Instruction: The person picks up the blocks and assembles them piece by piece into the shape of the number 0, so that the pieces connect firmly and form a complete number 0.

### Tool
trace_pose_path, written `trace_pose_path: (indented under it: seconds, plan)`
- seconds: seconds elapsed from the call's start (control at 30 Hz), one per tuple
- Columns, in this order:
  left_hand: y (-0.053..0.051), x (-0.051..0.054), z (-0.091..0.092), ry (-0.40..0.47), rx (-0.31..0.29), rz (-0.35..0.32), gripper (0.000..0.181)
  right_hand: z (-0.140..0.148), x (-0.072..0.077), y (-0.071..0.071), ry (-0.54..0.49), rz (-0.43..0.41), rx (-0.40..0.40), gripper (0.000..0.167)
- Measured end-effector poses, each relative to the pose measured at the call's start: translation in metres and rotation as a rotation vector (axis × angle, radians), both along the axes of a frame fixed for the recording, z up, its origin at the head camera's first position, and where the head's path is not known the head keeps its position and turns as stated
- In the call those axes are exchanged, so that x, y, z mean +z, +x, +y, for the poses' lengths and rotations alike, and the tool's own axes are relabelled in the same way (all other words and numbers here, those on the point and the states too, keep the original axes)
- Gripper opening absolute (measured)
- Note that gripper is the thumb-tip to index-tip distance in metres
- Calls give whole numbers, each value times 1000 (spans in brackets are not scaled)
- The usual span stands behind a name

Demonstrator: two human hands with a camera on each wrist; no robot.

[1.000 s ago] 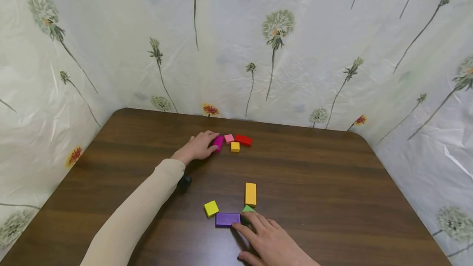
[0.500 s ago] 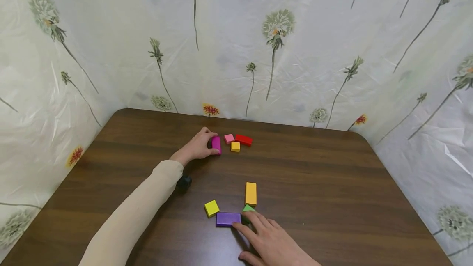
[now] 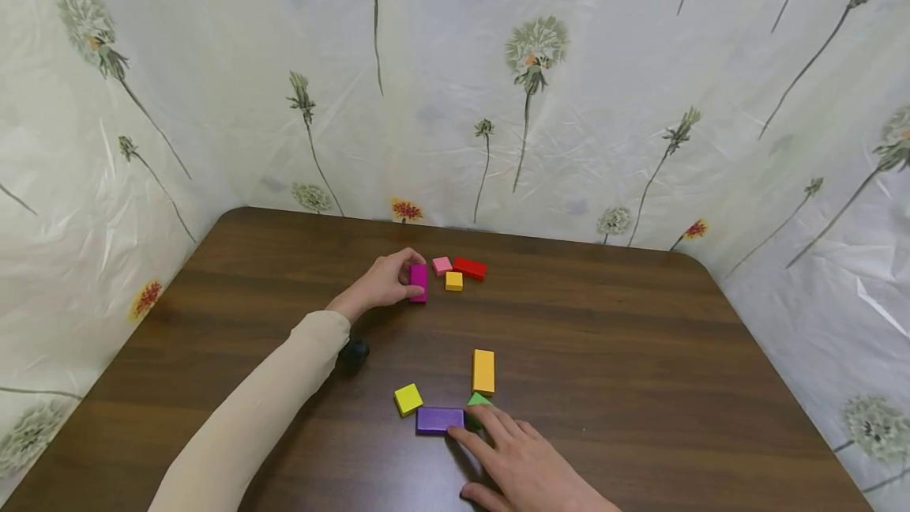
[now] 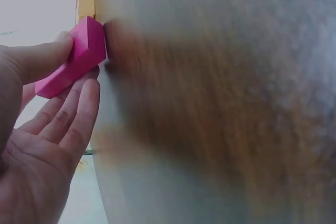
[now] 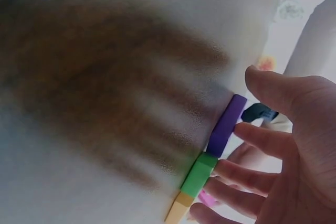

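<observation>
My left hand [image 3: 380, 283] pinches a magenta rectangular block [image 3: 418, 283] between thumb and fingers on the far part of the table. The left wrist view shows the same magenta block [image 4: 86, 51] tilted in the grip. Nearer the person, my right hand [image 3: 522, 464] lies with spread, fairly straight fingers. Its fingertips are at a purple block [image 3: 435, 421] and a green block [image 3: 478, 399], which the fingers partly cover in the head view. The right wrist view lines up the purple block [image 5: 227, 125], the green block [image 5: 199, 174] and an orange-yellow one [image 5: 179, 208].
Just right of the magenta block lie a pink block [image 3: 441, 265], a red block [image 3: 470, 269] and a small orange-yellow block [image 3: 453, 281]. A yellow block [image 3: 408, 400] sits by the purple one. Flowered sheeting [image 3: 426, 101] rises behind the brown table [image 3: 604, 338].
My left hand has drawn the magenta block slightly away from the pink block and toward the person, turning it straighter. Its fingers have bent around the block. My right hand stays in place.
</observation>
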State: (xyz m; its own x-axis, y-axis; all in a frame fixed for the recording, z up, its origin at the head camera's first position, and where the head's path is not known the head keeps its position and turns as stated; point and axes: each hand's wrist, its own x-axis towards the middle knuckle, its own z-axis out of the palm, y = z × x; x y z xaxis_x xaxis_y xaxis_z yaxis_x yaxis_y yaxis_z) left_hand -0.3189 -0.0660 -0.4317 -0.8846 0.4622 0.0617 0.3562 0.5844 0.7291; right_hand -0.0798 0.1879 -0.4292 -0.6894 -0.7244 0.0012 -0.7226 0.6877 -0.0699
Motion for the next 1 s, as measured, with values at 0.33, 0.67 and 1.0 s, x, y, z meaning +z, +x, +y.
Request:
trace_pose_path:
  seconds: [0.33, 0.67, 1.0]
  plan:
    - [8, 1, 1, 74, 4, -2, 39, -1, 1, -1, 9, -10, -7, 62]
    - [17, 9, 3, 89, 10, 27, 40, -1, 1, -1, 13, -22, -15, 62]
    - [27, 19, 1, 117, -8, 27, 42, -1, 1, 0, 6, -21, -10, 62]
